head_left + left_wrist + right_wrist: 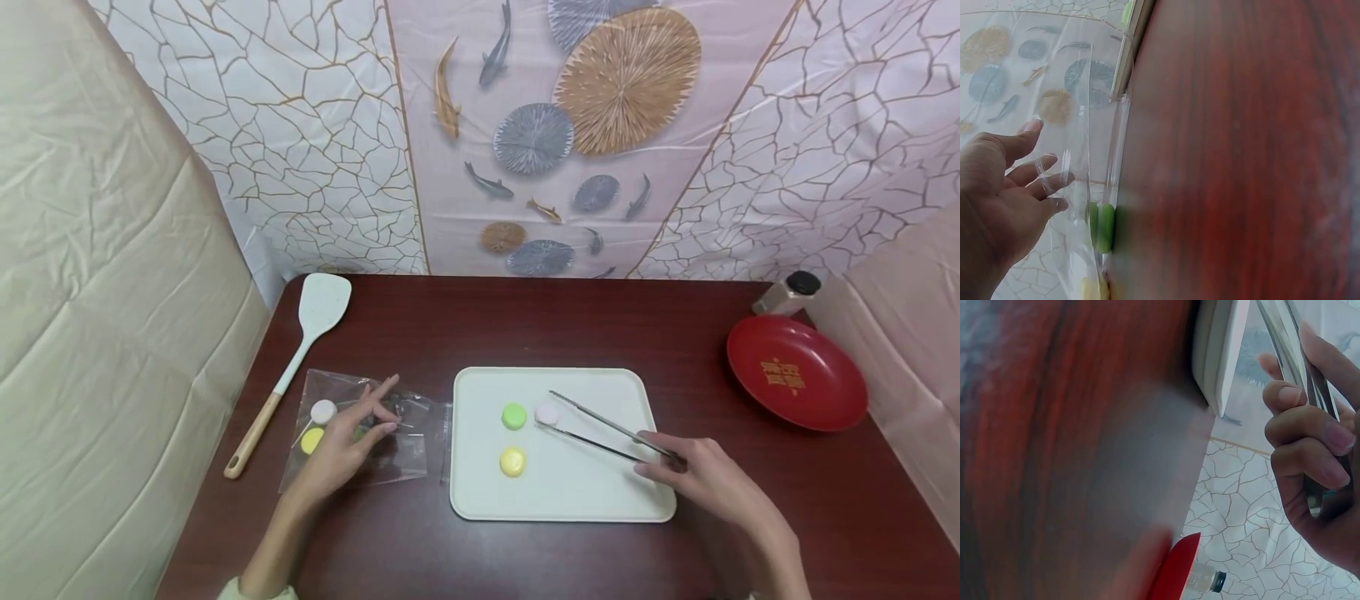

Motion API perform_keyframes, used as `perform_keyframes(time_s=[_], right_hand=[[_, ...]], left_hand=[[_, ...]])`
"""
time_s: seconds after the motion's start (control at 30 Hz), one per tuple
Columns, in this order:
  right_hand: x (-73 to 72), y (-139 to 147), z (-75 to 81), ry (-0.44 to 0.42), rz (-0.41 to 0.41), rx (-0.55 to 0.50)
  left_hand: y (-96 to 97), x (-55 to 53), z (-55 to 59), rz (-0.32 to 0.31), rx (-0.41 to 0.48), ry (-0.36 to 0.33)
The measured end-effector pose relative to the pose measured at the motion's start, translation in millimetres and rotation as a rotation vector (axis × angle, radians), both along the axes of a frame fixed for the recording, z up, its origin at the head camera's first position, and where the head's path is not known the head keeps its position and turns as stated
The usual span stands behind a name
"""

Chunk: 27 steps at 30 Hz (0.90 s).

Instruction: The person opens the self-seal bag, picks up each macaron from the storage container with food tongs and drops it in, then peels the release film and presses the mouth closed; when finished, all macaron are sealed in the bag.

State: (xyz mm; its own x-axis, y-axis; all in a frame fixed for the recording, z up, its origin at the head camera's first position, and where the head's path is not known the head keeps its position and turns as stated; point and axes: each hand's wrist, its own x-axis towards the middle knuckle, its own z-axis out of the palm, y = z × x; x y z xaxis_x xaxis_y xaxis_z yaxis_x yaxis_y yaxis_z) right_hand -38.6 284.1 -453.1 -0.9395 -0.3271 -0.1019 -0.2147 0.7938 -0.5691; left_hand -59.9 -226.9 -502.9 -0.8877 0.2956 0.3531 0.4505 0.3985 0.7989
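Metal tongs (1290, 353) sit gripped in my remote right hand (708, 479), tips around a pale-pink macaron (546, 415) on the white tray (585, 493); green macaron (514, 416) at its nine o'clock, yellow macaron (513, 462) at seven. Left hand (345, 446), fingers loosely extended: over a plastic bag (408, 458), tray's nine o'clock.

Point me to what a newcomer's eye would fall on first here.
Probably the glossy red plate at the right of the dark table, a strong patch of color. Next, likely the pale tray in the middle, where the right hand holds metal tongs near three small, colorful discs. Left of it, a clear bag lies beneath the left hand.
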Motion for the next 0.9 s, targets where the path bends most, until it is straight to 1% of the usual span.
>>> perform_keyframes(time_s=[0.1, 0.33, 0.47, 0.5, 0.53, 0.57, 0.6, 0.63, 0.67, 0.73, 0.77, 0.83, 0.87, 0.9], right_hand=[[-0.7, 1.0, -0.8, -0.032, -0.002, -0.002], [1.3, 5.0, -3.6, -0.022, 0.003, 0.018], [2.3, 5.6, -4.2, -0.057, 0.018, 0.005], [2.4, 5.6, -4.4, -0.06, 0.024, 0.003], [2.3, 5.7, -4.6, -0.055, 0.031, 0.001], [2.3, 5.9, -4.8, -0.048, 0.039, -0.003], [2.4, 6.4, -5.3, -0.031, 0.048, -0.006], [2.5, 7.0, -5.7, -0.009, 0.057, -0.01], [2.7, 7.6, -6.1, 0.013, 0.067, -0.013], [2.8, 9.1, -6.7, 0.054, 0.088, -0.023], [2.8, 9.8, -6.9, 0.07, 0.096, -0.028], [2.6, 10.5, -7.0, 0.086, 0.109, -0.038], [2.4, 10.3, -6.9, 0.092, 0.114, -0.044], [2.1, 9.7, -6.4, 0.092, 0.117, -0.052]], left_hand=[[0.4, -0.2, -0.5, 0.005, -0.009, 0.01], [2.1, -1.7, -0.6, 0.019, -0.039, 0.013], [1.9, -2.7, -2.0, 0.022, -0.055, 0.02], [1.8, -3.2, -3.3, 0.022, -0.054, 0.023], [-0.1, -4.9, -9.8, 0.011, -0.039, 0.043], [0.0, -5.3, -11.2, 0.013, -0.04, 0.053], [0.3, -5.6, -12.6, 0.016, -0.039, 0.058], [-0.9, -7.1, -17.6, 0.007, -0.028, 0.067], [-0.5, -7.1, -18.2, 0.009, -0.03, 0.064], [0.9, -6.8, -17.2, 0.015, -0.033, 0.041], [3.5, -5.2, -11.1, 0.031, -0.053, 0.013], [4.9, -4.5, -8.0, 0.038, -0.062, -0.02], [7.0, -3.1, -2.5, 0.054, -0.079, -0.046], [7.6, -2.9, -1.1, 0.057, -0.085, -0.056]])
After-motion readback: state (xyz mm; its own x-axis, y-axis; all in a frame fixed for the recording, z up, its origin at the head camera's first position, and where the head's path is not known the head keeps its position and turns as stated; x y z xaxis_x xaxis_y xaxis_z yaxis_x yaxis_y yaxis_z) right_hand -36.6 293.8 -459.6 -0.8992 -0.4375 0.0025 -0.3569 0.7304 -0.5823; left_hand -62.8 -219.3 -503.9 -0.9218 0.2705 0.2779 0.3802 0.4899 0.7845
